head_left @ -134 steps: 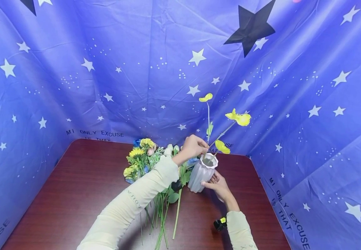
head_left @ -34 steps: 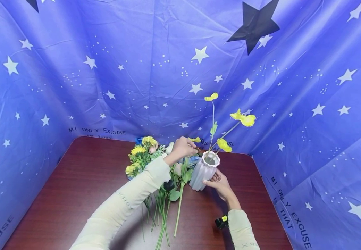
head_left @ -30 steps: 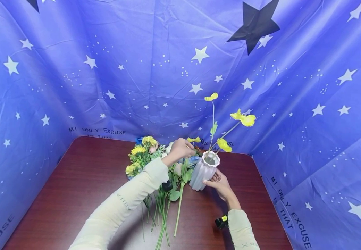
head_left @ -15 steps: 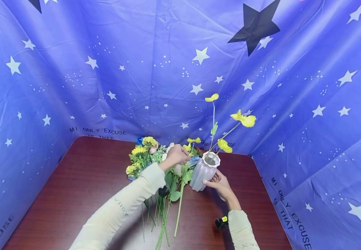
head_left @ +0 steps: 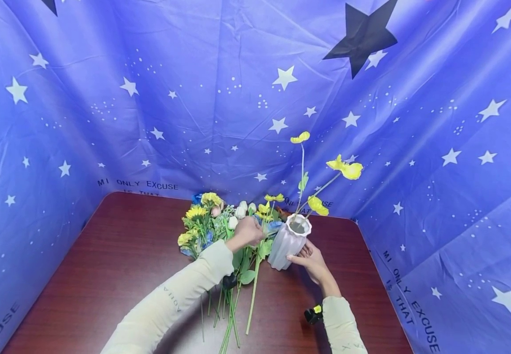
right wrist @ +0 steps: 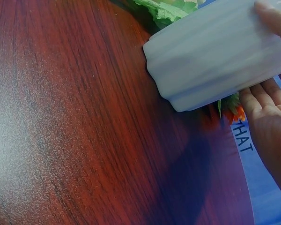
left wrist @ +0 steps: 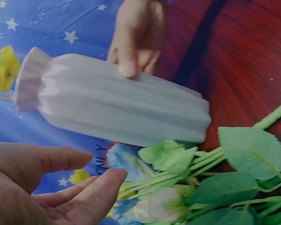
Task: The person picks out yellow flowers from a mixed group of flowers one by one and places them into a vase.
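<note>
A pale, ribbed vase with a scalloped rim leans slightly in the head view. Three yellow flowers rise on stems from its mouth. My right hand grips the vase low on its right side, thumb in front and fingers behind. My left hand is just left of the vase, over the heap of flowers. In the left wrist view its thumb and fingers are parted with nothing between them, beside a blue flower and green stems.
Green stems stick out of the heap toward the near side of the brown table. A star-printed blue cloth hangs behind and at both sides. An orange flower lies behind the vase.
My left hand has withdrawn from the stems above the vase mouth, moving left and down to the heap. Two yellow blooms behind it have come into sight. My right hand still holds the vase.
</note>
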`<state>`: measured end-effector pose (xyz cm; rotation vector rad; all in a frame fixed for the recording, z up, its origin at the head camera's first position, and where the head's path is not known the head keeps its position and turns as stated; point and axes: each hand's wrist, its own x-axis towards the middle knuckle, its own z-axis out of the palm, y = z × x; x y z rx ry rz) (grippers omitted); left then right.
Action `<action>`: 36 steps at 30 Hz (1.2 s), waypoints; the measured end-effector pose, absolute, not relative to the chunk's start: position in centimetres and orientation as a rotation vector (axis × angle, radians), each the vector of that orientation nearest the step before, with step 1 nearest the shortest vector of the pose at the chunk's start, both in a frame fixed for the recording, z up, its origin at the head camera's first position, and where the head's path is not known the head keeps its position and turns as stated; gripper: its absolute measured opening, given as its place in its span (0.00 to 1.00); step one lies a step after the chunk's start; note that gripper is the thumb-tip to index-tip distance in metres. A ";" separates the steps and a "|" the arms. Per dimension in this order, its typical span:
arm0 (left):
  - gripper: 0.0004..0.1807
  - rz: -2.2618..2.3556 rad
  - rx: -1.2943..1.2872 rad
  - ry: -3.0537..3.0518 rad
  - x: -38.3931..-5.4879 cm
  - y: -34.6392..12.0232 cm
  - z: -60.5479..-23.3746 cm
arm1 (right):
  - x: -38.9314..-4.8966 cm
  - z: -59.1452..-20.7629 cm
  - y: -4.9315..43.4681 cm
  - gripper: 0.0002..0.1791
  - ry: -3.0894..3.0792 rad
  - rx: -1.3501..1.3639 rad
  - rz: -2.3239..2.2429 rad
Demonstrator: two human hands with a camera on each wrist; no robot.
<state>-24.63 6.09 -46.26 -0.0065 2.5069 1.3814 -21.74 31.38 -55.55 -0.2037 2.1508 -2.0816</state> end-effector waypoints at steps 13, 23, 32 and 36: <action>0.26 1.175 -0.082 2.588 -23.6 7.3 -48.8 | -21.7 -55.5 31.3 0.45 2.134 -0.203 -2.085; 0.16 1.112 -0.067 2.629 -23.4 7.8 -50.0 | -21.7 -55.3 31.3 0.45 2.146 -0.167 -2.082; 0.12 1.059 -0.075 2.645 -22.9 8.2 -50.2 | -21.9 -55.4 31.4 0.45 2.152 -0.208 -2.073; 0.14 1.058 -0.088 2.655 -22.6 8.5 -50.6 | -21.8 -55.4 31.4 0.45 2.151 -0.205 -2.073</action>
